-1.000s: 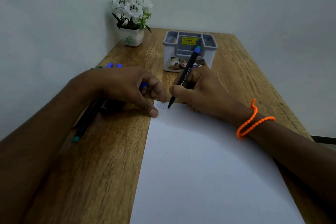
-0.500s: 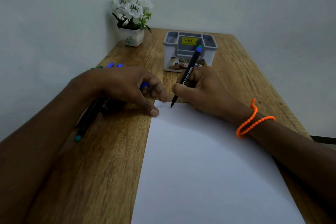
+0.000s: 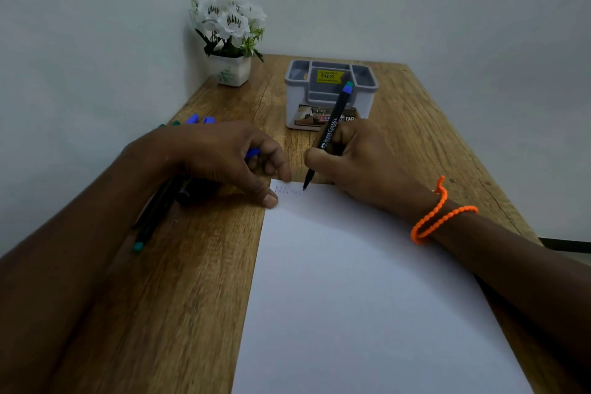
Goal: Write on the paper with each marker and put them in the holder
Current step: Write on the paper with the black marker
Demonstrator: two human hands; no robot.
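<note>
right hand (image 3: 355, 163) pinches black marker (image 3: 327, 137), tip on paper (image 3: 367, 297) far-left corner | zigzag line has grown to the right | left hand (image 3: 220, 157) curls round a blue cap, thumb pressing paper | holder (image 3: 331, 96) far, no markers seen inside | first marker, more waiting left

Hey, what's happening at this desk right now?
A person is writing on a white paper with a black marker gripped in the right hand, its tip at the sheet's top left corner beside small zigzag marks. The left hand presses that corner with its thumb and holds a blue cap. More markers lie under the left wrist. The grey holder behind has no markers visible in it.
</note>
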